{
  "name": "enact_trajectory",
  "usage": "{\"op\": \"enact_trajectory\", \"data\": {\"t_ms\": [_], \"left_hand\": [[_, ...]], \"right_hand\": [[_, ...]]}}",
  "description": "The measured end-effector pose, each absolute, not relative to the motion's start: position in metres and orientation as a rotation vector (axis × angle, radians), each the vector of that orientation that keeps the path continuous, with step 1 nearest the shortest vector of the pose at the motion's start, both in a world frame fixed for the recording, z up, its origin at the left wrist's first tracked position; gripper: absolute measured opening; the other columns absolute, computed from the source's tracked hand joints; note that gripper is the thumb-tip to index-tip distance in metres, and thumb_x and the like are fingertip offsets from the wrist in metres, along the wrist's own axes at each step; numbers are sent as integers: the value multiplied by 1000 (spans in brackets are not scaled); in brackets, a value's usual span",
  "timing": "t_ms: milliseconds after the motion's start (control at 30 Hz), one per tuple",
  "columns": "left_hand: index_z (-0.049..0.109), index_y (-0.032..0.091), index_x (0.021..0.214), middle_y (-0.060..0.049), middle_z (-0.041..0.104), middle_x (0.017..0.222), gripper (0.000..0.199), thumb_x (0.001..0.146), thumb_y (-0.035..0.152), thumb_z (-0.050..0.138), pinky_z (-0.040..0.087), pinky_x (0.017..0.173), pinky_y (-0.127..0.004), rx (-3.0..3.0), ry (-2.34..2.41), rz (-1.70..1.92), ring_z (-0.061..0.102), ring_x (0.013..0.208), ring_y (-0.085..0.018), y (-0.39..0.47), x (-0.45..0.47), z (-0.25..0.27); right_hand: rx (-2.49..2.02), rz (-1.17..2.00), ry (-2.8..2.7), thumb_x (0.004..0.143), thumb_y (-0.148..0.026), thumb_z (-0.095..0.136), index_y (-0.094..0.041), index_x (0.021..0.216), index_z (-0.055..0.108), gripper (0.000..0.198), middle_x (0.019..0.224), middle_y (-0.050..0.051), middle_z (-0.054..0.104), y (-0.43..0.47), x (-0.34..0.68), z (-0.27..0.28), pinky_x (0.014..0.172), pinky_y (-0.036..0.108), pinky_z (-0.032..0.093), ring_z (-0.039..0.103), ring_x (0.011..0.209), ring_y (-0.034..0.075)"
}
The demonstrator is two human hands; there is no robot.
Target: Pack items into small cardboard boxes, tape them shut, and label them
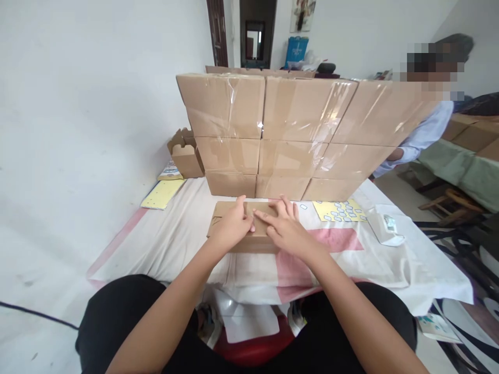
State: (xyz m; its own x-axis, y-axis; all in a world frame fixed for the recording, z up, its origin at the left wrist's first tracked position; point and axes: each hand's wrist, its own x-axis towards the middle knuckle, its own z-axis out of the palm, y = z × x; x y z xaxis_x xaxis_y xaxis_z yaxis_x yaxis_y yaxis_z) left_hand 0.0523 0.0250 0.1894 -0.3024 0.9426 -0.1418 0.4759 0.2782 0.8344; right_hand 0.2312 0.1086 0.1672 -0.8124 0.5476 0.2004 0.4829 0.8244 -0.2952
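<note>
A small brown cardboard box (253, 245) lies shut on the cloth in front of me, with its long side towards me. My left hand (235, 224) rests on the left half of its top, one finger pointing away and the thumb side turned inward. On the right half lies my right hand (287, 227), fingers apart, its index finger stretched towards the middle of the lid. Both hands touch the box; neither visibly grips anything. What lies under the fingertips is hidden. A yellow sheet with several small outlined labels (339, 210) lies to the right.
Taped brown boxes (290, 158) form a wall behind the small box. An open carton (189, 156) and another yellow sheet (162, 193) are on the left. At the right stand a small white container (385, 227) and, farther off, a person (431, 122). One loose label (303, 206) lies near the wall.
</note>
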Motion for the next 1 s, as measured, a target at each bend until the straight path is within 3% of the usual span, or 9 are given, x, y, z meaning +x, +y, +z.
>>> {"op": "enact_trajectory", "data": {"t_ms": [100,200,300,467,600,733,867,1000], "left_hand": [[26,11,154,0,68,69,69,94,37,48,42,68,-30,1329,1895,916,63,66,-19,24,57,189],[29,7,152,0,64,65,69,92,37,43,43,69,-34,1390,1990,874,63,66,-23,27,57,180],[19,7,155,-1,66,68,78,91,45,40,46,74,-37,1452,1962,862,66,72,-27,35,53,170],[18,4,156,-5,70,74,96,83,57,49,46,70,-40,1420,2002,884,68,73,-31,25,63,178],[14,11,157,-2,69,75,105,79,65,58,39,57,-34,1210,1934,986,60,57,-24,10,78,186],[9,15,158,-2,71,80,107,80,69,58,35,54,-30,1082,1906,1034,53,51,-19,5,84,185],[19,10,156,-2,70,77,106,79,71,58,47,71,-38,1130,1966,1029,68,73,-29,10,86,186],[21,10,154,-4,72,77,104,78,70,58,49,86,-44,1152,1943,962,71,87,-33,12,86,188]], "right_hand": [[-806,361,-2776,96,-23,47,-35,146,58,52,158,11,35,103,226,164,118,73,16,13,153,42],[-809,461,-2772,98,-27,46,-35,143,60,48,159,9,37,103,225,163,119,65,24,20,153,40],[-791,525,-2734,101,-30,42,-41,143,59,47,158,6,39,109,227,165,117,63,29,25,151,37],[-759,608,-2660,101,-30,42,-44,140,60,45,155,3,43,108,234,167,116,60,33,31,147,31],[-730,629,-2645,101,-31,43,-43,137,63,43,157,3,43,108,238,165,115,61,36,28,150,31],[-705,638,-2651,100,-33,45,-42,133,67,41,159,1,41,111,239,162,116,56,37,26,152,30],[-680,610,-2635,101,-34,43,-40,131,69,40,157,1,44,114,238,156,115,52,39,29,150,27],[-650,593,-2643,100,-36,45,-39,128,70,38,156,1,45,117,238,151,115,53,39,28,150,29]]}}
